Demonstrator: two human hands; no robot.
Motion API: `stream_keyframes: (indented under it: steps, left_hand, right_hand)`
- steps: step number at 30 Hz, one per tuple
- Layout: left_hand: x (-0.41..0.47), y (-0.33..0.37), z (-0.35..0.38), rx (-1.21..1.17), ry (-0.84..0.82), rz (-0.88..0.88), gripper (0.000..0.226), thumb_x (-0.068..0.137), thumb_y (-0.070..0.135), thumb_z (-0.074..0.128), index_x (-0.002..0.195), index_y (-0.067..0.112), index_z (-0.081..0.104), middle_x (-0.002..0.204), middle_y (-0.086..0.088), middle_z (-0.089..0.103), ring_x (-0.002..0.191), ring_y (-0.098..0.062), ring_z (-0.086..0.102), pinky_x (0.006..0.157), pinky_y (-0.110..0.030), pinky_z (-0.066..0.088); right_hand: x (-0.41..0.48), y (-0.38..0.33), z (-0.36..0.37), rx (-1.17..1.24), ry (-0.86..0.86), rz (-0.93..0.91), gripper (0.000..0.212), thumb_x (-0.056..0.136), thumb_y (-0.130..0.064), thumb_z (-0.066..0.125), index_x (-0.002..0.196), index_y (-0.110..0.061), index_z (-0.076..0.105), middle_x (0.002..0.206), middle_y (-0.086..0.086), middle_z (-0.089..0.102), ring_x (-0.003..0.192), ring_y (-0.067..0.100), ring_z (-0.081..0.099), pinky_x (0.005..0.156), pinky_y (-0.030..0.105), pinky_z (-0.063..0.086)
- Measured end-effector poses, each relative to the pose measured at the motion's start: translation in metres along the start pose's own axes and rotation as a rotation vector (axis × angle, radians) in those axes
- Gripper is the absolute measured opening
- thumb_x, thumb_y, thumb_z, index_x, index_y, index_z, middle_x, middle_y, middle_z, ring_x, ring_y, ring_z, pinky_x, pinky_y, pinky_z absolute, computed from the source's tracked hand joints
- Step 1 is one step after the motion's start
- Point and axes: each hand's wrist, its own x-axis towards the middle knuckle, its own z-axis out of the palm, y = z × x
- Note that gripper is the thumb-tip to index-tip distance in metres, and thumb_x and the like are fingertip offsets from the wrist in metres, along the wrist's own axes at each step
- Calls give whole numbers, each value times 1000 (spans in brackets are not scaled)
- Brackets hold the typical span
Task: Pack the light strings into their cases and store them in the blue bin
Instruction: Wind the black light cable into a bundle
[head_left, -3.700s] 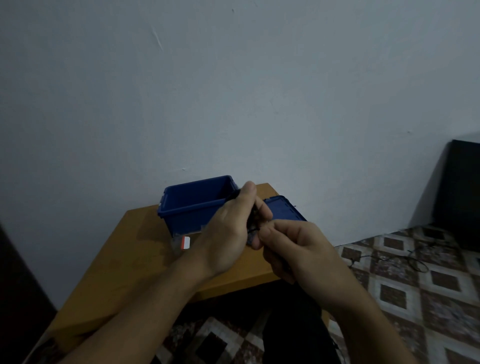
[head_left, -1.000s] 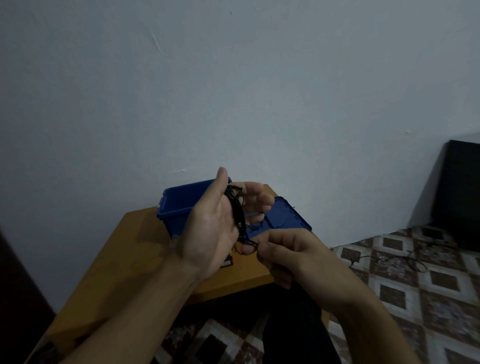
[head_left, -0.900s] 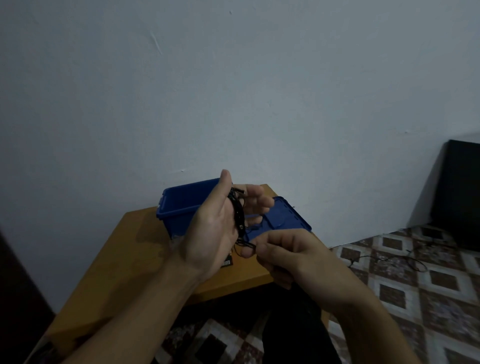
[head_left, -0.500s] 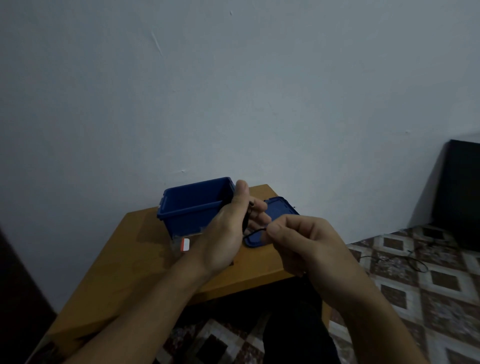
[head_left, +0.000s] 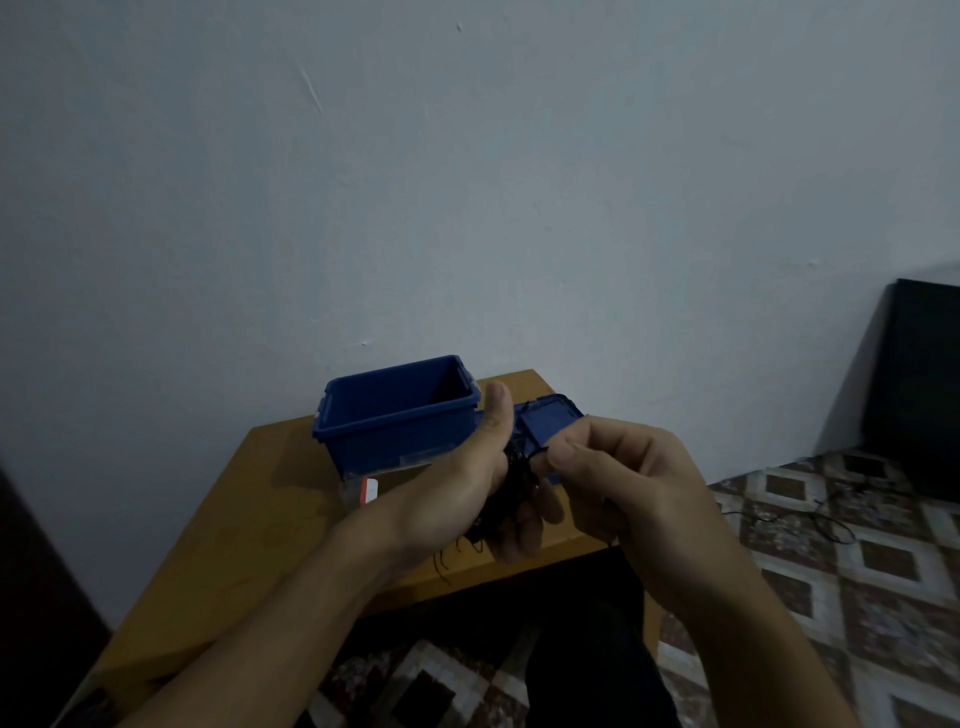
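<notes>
Coils of light string (head_left: 511, 493) sit gripped in the left hand (head_left: 457, 493) while the right hand (head_left: 634, 483) pinches a strand, likely winding it compact; the blue bin (head_left: 395, 421) stands open just beyond.

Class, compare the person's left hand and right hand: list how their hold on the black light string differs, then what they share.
The left hand cups the bundled light string in its palm; the right hand pinches one strand with thumb and forefinger. The left hand's thumb sticks up; the right hand's thumb lies folded onto its forefinger. Shared: both are bare and hold the same string over the wooden table.
</notes>
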Motion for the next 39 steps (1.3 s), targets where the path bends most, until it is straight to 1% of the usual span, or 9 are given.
stream_keyframes:
  steps: [4, 6, 9, 11, 13, 16, 24, 32, 39]
  left_hand:
    - [10, -2, -3, -71, -24, -54, 110, 50, 84, 8, 88, -4, 62, 66, -18, 58, 59, -28, 54, 55, -31, 50]
    - [11, -10, -9, -113, 2, -11, 109, 55, 94, 12, 74, 4, 70, 59, -13, 63, 49, -19, 58, 49, -23, 51]
    - [-5, -13, -11, -2, -74, 58, 117, 59, 102, 21, 95, 3, 73, 62, -19, 55, 40, -14, 47, 45, -26, 43]
    - [-18, -11, -11, 41, -81, 92, 117, 69, 98, 17, 96, -4, 69, 61, -21, 49, 39, -16, 39, 44, -24, 38]
    - [-22, -8, -7, 76, -91, 110, 118, 74, 95, 12, 85, -10, 64, 56, -21, 40, 41, -20, 32, 45, -26, 33]
    - [-27, -2, -2, 41, -132, 117, 93, 83, 84, 2, 49, 10, 48, 43, -3, 29, 43, -21, 22, 49, -33, 23]
    - [-29, 0, -4, -108, -258, 164, 79, 90, 78, 15, 52, 13, 39, 45, 0, 23, 44, -21, 14, 47, -34, 20]
    - [-28, -2, -9, -349, -403, 243, 73, 97, 69, 16, 56, 13, 39, 46, 0, 25, 42, -19, 17, 45, -35, 20]
    - [-27, -1, -11, -562, -449, 327, 69, 99, 65, 21, 61, 12, 43, 49, -3, 26, 44, -18, 22, 48, -33, 27]
  right_hand:
    - [2, 7, -5, -134, 82, -8, 20, 87, -27, 65, 75, -12, 71, 49, -7, 42, 43, 11, 28, 44, 26, 22]
    - [3, 10, -7, -102, 83, -5, 19, 86, -27, 65, 75, -12, 71, 49, -7, 40, 43, 12, 26, 44, 26, 21]
    - [2, 9, -9, -16, 15, -23, 21, 83, -28, 71, 76, -9, 70, 51, -4, 38, 44, 13, 24, 45, 27, 19]
    - [2, 9, -10, 10, -22, -32, 23, 80, -31, 71, 76, -8, 70, 52, -2, 38, 45, 14, 24, 45, 26, 21]
    - [2, 9, -11, 13, -18, -36, 24, 80, -31, 71, 76, -7, 70, 53, -1, 37, 45, 14, 23, 45, 27, 20]
    - [4, 11, -10, -76, 81, -10, 20, 83, -28, 70, 73, -11, 70, 52, -2, 36, 45, 14, 24, 45, 29, 18]
    - [6, 14, -12, -40, 107, 13, 17, 85, -24, 67, 75, -9, 70, 53, -1, 36, 44, 14, 23, 44, 25, 20]
    - [6, 20, -8, -158, 80, 48, 20, 95, -25, 61, 85, -9, 68, 58, 0, 47, 50, 16, 31, 48, 32, 23]
    - [7, 26, -10, -272, 16, 90, 20, 93, -32, 60, 85, -18, 71, 65, -1, 62, 59, 17, 52, 55, 31, 43]
